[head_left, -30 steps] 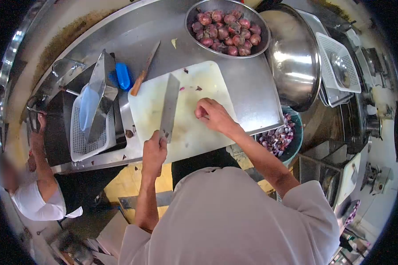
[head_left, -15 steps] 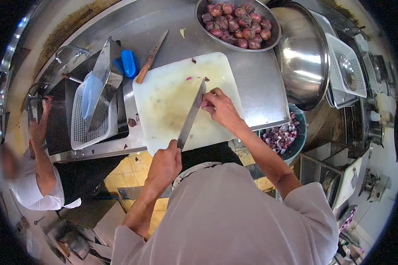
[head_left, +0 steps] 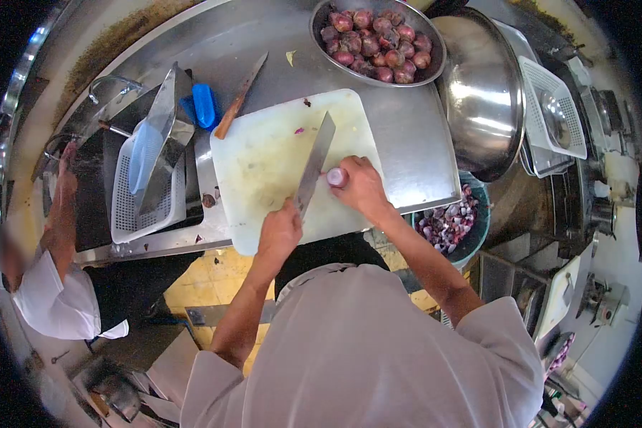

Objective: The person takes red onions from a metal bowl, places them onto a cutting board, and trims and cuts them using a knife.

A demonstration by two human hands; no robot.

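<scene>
- Clock directions run from the middle of the cutting board [head_left: 253, 175], with 12 pointing away from the wearer.
- The right hand [head_left: 364, 184], towards 4 o'clock, has its fingers curled in, pinching a single onion [head_left: 337, 177]; a pale, round face of it shows, turned up, over the board's right half.
- The left hand [head_left: 281, 228], at about 6 o'clock, is wrapped tight around the handle end of a broad knife [head_left: 316, 157]; the fist hides most of that handle.
- The blade points between 12 and 1 o'clock, above the board, with the onion just beside it on its 3 o'clock side. Whether the two touch, I cannot tell.
- Two scraps lie on the board towards 12 o'clock: a purplish one [head_left: 299, 131] and, farther out, a dark one [head_left: 307, 103].
- At 11 o'clock a wooden-handled knife [head_left: 241, 96] lies on the steel counter [head_left: 421, 143]; at 10, a blue object [head_left: 204, 105].
- At 1 o'clock, a metal bowl [head_left: 432, 68] of red onions [head_left: 381, 43].
- At 2 o'clock, a large steel pot [head_left: 478, 93].
- Between 3 and 4, below the counter's edge, a green tub [head_left: 483, 214] of purple and white pieces [head_left: 449, 225].
- At 9 o'clock, a white basket [head_left: 125, 189]; at 8, another person [head_left: 50, 299].
</scene>
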